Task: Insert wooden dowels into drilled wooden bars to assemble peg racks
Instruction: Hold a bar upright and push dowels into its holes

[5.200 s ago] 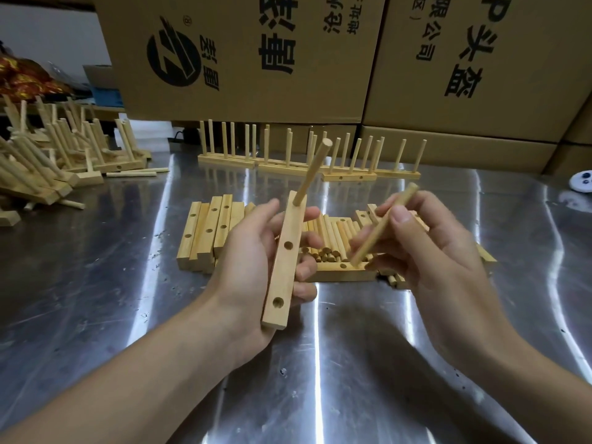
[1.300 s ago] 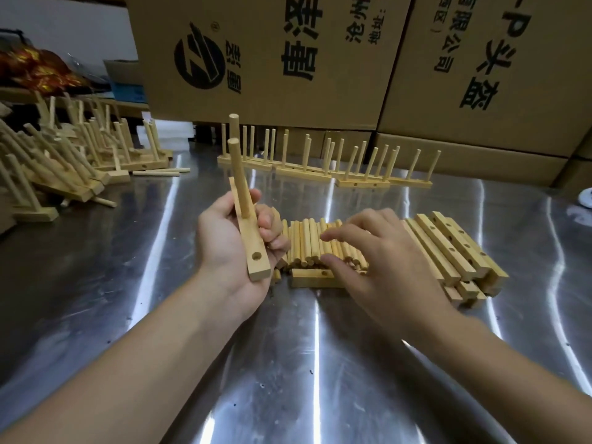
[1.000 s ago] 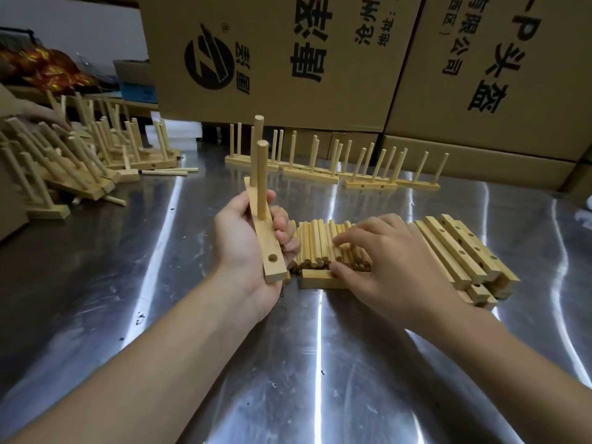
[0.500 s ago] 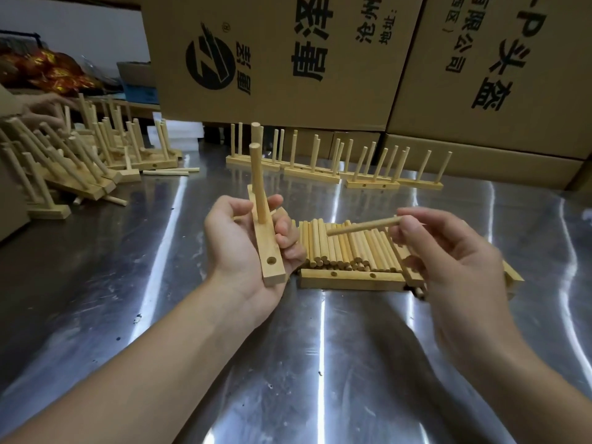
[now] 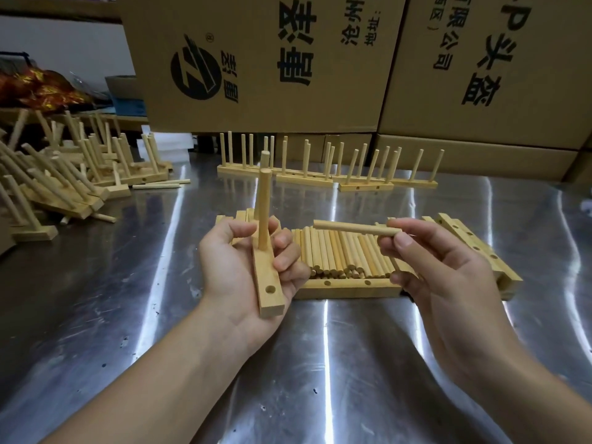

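**A:** Shiny steel surface (image 5: 128, 315), streaked with glare, and big printed cartons (image 5: 272, 59) walling off the back.

**B:** A row of finished racks (image 5: 307, 179) stands upright beneath them, with more heaped in a pile (image 5: 64, 174) at far left.

**A:** Centre stage, the left hand (image 5: 243, 267) grips a bar (image 5: 269, 283) above the surface. Two pegs (image 5: 264, 206) are up and the near hole is empty.

**B:** The right hand (image 5: 442, 277) pinches a dowel (image 5: 355, 227) level, just beside the bar, not touching it.

**A:** Below them, loose dowels (image 5: 339, 254) lie side by side, with drilled bars (image 5: 474, 245) stacked to their right.
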A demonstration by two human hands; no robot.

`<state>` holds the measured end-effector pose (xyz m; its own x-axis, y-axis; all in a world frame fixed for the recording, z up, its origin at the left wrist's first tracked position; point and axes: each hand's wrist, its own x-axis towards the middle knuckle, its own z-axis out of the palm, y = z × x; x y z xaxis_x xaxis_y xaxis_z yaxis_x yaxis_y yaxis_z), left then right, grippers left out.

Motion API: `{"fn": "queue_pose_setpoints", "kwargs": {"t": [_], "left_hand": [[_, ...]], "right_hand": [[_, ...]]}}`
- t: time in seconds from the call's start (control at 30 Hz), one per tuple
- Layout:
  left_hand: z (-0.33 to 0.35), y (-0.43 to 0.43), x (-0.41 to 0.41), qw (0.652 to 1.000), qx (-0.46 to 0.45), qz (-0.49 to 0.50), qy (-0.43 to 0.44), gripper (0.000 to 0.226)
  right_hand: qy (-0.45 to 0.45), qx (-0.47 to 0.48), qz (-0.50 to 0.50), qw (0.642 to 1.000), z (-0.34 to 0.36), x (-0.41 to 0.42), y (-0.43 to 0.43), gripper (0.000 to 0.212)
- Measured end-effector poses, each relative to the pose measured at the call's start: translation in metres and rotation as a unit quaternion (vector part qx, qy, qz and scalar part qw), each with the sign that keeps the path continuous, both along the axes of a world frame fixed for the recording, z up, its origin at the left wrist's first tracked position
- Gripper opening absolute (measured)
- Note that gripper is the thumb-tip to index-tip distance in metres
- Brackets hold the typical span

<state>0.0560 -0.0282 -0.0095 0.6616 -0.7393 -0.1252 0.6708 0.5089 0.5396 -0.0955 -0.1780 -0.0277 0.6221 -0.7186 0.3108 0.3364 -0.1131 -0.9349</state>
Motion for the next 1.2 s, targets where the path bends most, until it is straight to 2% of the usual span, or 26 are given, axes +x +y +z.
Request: {"fn": "queue_pose_setpoints", "kwargs": {"t": [0.13,0.33,0.47,0.63,0.77,0.9,0.97,1.07,1.2], "left_hand": [[0.0,-0.001,-0.005,1.0,0.013,0.002,-0.006,0.028],[0.002,0.0,-0.006,0.999,0.003,0.008,0.035,0.046],[0.003,0.0,-0.005,0.999,0.012,0.007,0.038,0.047],[0.002,-0.004,-0.012,0.998,0.017,-0.029,0.057,0.047],[-0.003,-0.007,-0.018,0.996,0.037,-0.05,0.064,0.051],[-0.001,-0.005,-0.012,0.997,0.06,-0.034,0.017,0.028],[0.001,-0.004,-0.011,0.998,0.06,-0.028,-0.011,0.027],[0.001,-0.003,-0.012,0.998,0.056,-0.024,-0.03,0.034],[0.0,-0.004,-0.014,0.996,0.053,-0.027,-0.063,0.037]], "right_hand": [[0.011,-0.078,0.002,0.997,-0.001,0.001,0.004,0.02],[0.028,-0.165,0.022,0.986,0.001,0.001,0.015,0.019],[0.042,-0.175,0.033,0.983,0.003,-0.001,0.02,0.02],[0.018,-0.127,0.084,0.988,0.001,0.005,0.026,0.026],[0.013,-0.148,0.087,0.985,0.0,0.007,0.028,0.021],[0.002,-0.131,0.112,0.985,0.008,0.003,0.023,0.025],[0.051,-0.211,0.117,0.969,0.013,-0.001,0.023,0.025],[0.14,-0.363,0.103,0.915,0.014,-0.007,0.023,0.022],[0.174,-0.42,0.124,0.882,0.012,-0.011,0.027,0.012]]}}
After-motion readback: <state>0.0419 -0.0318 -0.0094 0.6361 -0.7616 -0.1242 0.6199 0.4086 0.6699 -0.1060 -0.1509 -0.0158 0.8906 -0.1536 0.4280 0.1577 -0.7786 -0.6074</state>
